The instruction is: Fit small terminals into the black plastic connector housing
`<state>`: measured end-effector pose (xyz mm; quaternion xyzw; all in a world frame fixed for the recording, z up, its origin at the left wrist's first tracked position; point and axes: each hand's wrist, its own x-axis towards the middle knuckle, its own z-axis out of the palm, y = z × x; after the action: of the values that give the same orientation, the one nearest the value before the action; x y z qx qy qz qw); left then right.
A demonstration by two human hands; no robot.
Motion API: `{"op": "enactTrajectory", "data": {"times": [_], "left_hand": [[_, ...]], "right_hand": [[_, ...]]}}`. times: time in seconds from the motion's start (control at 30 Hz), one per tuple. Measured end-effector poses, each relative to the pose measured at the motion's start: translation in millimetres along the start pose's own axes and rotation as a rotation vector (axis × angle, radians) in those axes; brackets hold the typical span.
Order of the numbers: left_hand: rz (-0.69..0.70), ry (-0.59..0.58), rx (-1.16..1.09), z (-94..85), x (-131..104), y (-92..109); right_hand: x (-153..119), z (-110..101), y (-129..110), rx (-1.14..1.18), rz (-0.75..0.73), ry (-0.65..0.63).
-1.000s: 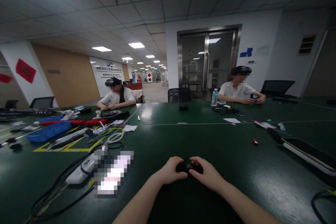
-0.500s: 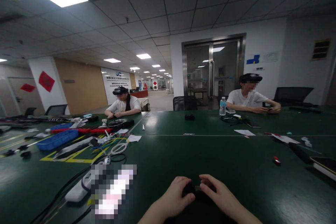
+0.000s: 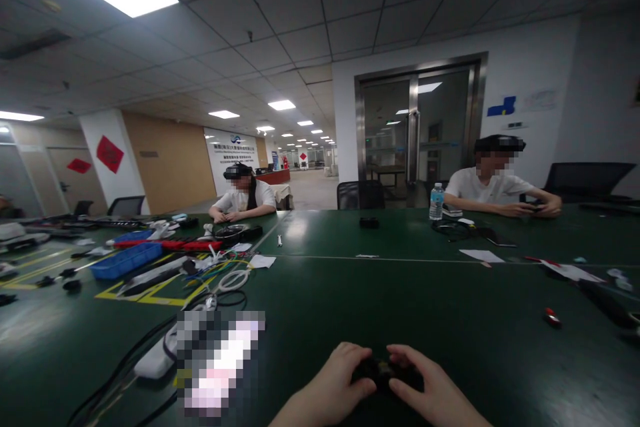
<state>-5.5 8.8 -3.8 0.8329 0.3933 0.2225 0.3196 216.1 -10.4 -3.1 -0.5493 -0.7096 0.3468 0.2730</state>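
Close to the table's near edge, my left hand [image 3: 340, 379] curls its thumb and fingers round the left side of a small black object [image 3: 383, 373]. From the other side my right hand [image 3: 429, 381] has its thumb and fingers bent round the same object. A yellowish spot shows on the object between my fingertips. Dark shade and my fingers hide most of it, so its kind cannot be made out.
Left of my hands lie a white power strip [image 3: 154, 357], a blurred-out bright patch [image 3: 225, 367], cables and a blue tray [image 3: 127, 260]. A small red object [image 3: 552, 317] lies right. Two people with headsets sit across the green table [image 3: 310, 293], a water bottle [image 3: 437, 202] near one.
My right hand's fingers have come in closer round the black object, where they were more spread before. The view has turned slightly left.
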Motion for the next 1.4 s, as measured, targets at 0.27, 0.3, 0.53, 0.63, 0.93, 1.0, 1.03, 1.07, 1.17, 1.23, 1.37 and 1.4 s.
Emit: {"op": "enactTrajectory", "data": {"times": [0.27,0.3,0.53,0.63,0.93,1.0,1.03,1.07,1.17,1.23,1.37,1.4], "left_hand": [[-0.032,0.017,0.001,2.5,2,1],[-0.028,0.022,-0.001,3.2,2,0],[-0.004,0.044,0.042,5.8,0,-2],[-0.001,0.030,0.152,4.0,0,6],[-0.030,0.053,0.215,3.9,3,7],[-0.018,0.063,0.205,5.0,3,5],[-0.013,0.066,0.203,5.5,3,4],[-0.011,0.070,0.203,5.9,3,3],[-0.018,0.067,0.209,6.8,4,1],[-0.019,0.067,0.214,7.5,4,0],[0.008,0.083,0.222,8.7,3,-2],[0.016,0.085,0.222,8.8,3,-2]], "right_hand": [[-3,1,-4,-0.014,-0.015,0.021],[-3,1,-3,-0.019,-0.021,0.026],[-2,2,1,-0.019,-0.038,0.033],[-2,3,4,-0.013,-0.027,0.038],[-2,4,3,-0.033,-0.048,0.065],[-3,3,-1,-0.061,-0.070,0.054],[-4,2,-3,-0.074,-0.086,0.048],[-4,2,-6,-0.087,-0.105,0.050],[-6,1,-13,-0.107,-0.142,0.058],[-5,2,-16,-0.110,-0.148,0.058],[-3,7,-13,-0.088,-0.146,0.064],[-2,7,-12,-0.083,-0.143,0.061]]}}
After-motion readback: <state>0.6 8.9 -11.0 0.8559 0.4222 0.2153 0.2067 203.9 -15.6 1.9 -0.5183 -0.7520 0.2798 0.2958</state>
